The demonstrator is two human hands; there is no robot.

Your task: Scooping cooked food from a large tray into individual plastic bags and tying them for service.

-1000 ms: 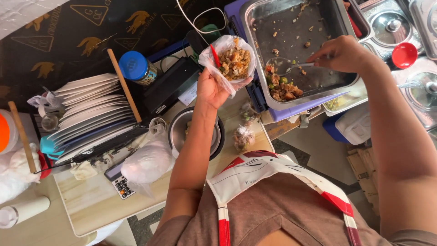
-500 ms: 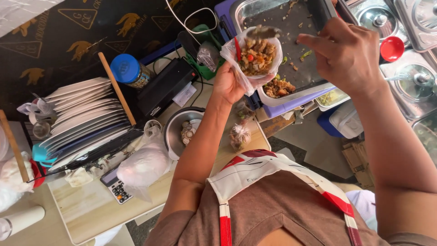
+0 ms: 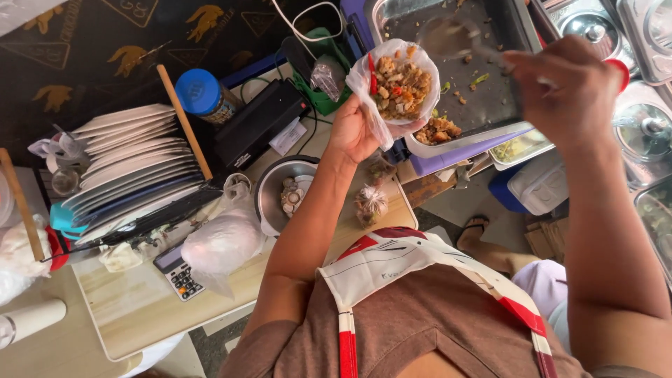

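left hand (image 3: 353, 133) cupped under a food-filled bag (image 3: 399, 87), held up over the tray's (image 3: 490, 129) near edge, right hand (image 3: 563, 91) fisted round a blurry spoon (image 3: 448, 38), plates (image 3: 126, 164) stacked at the counter's (image 3: 140, 308) far-left edge

blocked: plate stack (image 3: 133, 164), metal bowl (image 3: 283, 196) | free: tabletop (image 3: 140, 308)

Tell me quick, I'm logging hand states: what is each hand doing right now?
Left hand: grip closed under a food-filled plastic bag, holding it up.
Right hand: grip closed on a spoon above the metal tray.
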